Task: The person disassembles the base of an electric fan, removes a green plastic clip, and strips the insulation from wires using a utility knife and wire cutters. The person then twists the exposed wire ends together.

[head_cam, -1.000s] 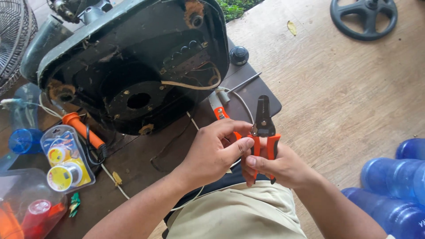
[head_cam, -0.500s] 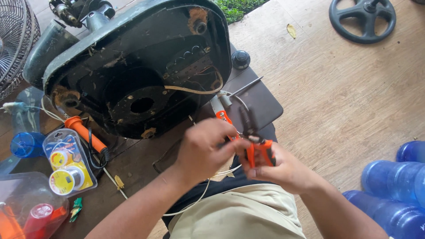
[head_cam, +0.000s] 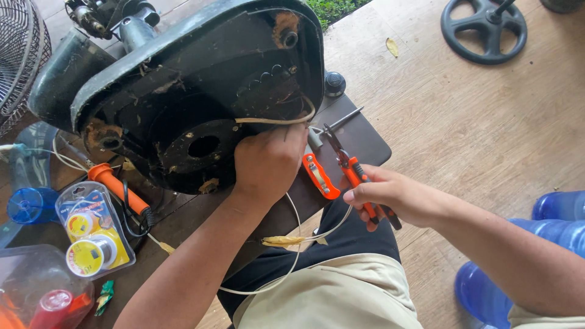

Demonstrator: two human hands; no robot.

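Observation:
A large black, dusty fan base (head_cam: 201, 97) lies tipped on a dark board (head_cam: 359, 143), its underside toward me. My left hand (head_cam: 268, 161) is closed against the base's lower right edge, where a cream wire (head_cam: 280, 120) comes out. A white cable (head_cam: 292, 244) runs from under that hand down over my lap. My right hand (head_cam: 396, 198) grips orange-handled pliers (head_cam: 353, 173), jaws pointing up-left toward the wire. A second orange-handled tool (head_cam: 320, 176) lies on the board between my hands.
An orange soldering iron (head_cam: 116, 189) and a blister pack of solder (head_cam: 91, 234) lie at left, beside a clear plastic container (head_cam: 36, 286). A fan grille (head_cam: 21, 55) stands far left. Blue water bottles (head_cam: 481, 286) sit at right, a black round stand (head_cam: 484, 27) top right.
My left hand has left the pliers and moved up to the fan base's edge. My right hand now holds the pliers alone, angled toward the base.

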